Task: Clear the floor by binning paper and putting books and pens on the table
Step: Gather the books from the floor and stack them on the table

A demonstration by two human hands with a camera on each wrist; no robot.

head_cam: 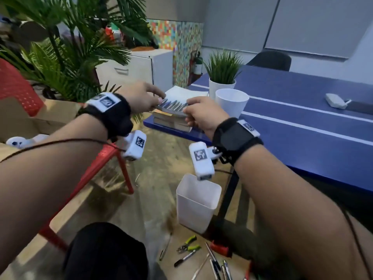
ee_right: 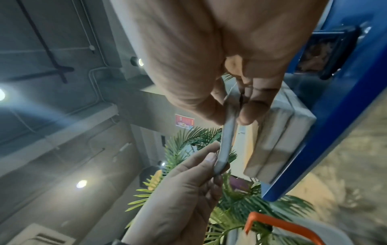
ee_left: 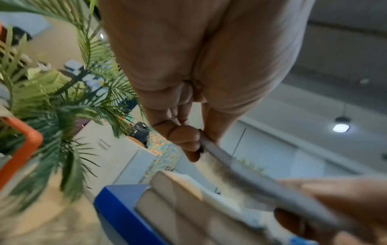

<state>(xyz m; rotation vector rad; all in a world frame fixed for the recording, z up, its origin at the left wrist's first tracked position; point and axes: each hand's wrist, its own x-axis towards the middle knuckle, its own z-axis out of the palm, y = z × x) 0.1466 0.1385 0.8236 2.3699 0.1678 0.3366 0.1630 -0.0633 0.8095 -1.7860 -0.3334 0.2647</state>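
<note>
While the left hand pinches one end of a thin grey book between thumb and curled fingers, the right hand pinches the opposite end the same way, holding it level just above a stack of books at the near corner of the blue table. Whether the book already touches the stack cannot be told. It is slim, with a grey leaf-patterned cover, and bows slightly between the two grips in the right wrist view. The stack sits close to the table edge, so a skewed or sliding release could push it over the corner, in my judgement; the thin book may also slip off if set off-centre. Lower right on the floor, pens and pliers lie beside a white bin, not yet collected
</note>
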